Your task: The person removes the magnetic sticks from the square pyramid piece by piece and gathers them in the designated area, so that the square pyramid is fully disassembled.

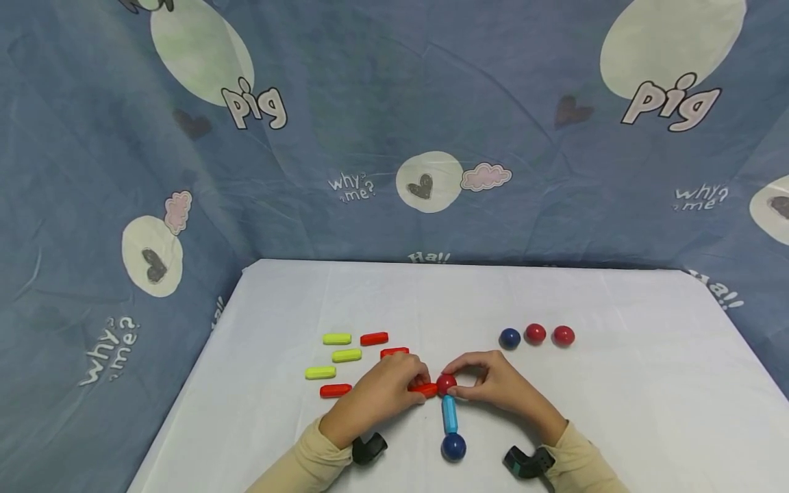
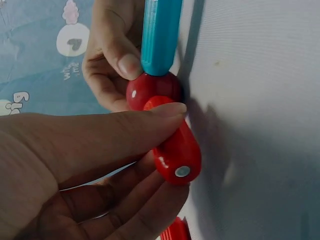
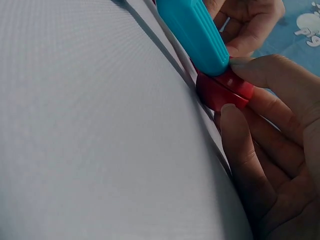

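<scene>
My left hand (image 1: pixel 387 387) pinches a red magnetic rod (image 2: pixel 177 150) between thumb and fingers; a silvery disc shows at its near end. The rod's far end meets a red ball (image 1: pixel 446 384). My right hand (image 1: pixel 496 385) holds that ball by its sides, thumb and fingers around it. From the ball a light-blue rod (image 1: pixel 450 415) runs toward the near edge and ends at a dark-blue ball (image 1: pixel 453 447). In the right wrist view the light-blue rod (image 3: pixel 195 37) touches the red ball (image 3: pixel 222 91), which has a seam across it.
Left of the hands lie several yellow-green rods (image 1: pixel 346 355) and red rods (image 1: pixel 374 339). A dark-blue ball (image 1: pixel 509 338) and two red balls, one at the far right (image 1: pixel 564 335), sit at the back right. A patterned blue cloth (image 1: pixel 370 226) hangs behind the white table (image 1: pixel 647 356).
</scene>
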Available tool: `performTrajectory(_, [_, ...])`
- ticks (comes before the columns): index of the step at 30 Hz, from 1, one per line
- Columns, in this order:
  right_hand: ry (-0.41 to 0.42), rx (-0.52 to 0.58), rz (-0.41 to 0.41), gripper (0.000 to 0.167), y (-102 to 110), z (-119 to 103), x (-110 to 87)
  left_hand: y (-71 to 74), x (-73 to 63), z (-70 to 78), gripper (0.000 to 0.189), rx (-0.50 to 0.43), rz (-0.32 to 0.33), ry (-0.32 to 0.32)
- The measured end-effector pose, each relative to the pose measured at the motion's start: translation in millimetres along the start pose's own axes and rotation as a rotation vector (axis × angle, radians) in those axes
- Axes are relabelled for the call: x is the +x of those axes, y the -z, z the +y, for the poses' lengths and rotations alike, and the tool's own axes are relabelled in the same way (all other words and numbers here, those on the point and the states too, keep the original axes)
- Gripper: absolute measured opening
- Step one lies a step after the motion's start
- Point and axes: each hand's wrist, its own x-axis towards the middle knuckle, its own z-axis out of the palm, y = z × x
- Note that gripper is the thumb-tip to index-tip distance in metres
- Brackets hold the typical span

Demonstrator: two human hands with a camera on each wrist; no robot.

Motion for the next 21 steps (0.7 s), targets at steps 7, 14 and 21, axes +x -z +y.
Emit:
performTrajectory(7, [0.008, -0.012, -0.002, 0.029, -1, -1, 1.5, 4.8, -2.6, -1.3, 0.016, -0.004, -0.038, 0.002])
performTrajectory(14, [-0.029, -0.039, 0.057, 0.029, 8, 4, -1.7, 11.5, -3.4, -12.6, 0.017, -0.013, 0.035, 0.068])
performTrajectory(21, [-0.032, -0.025, 0.057, 0.030, 8, 4, -2.5, 8.9, -0.3, -13.5, 0.019, 0.065, 0.138, 0.112])
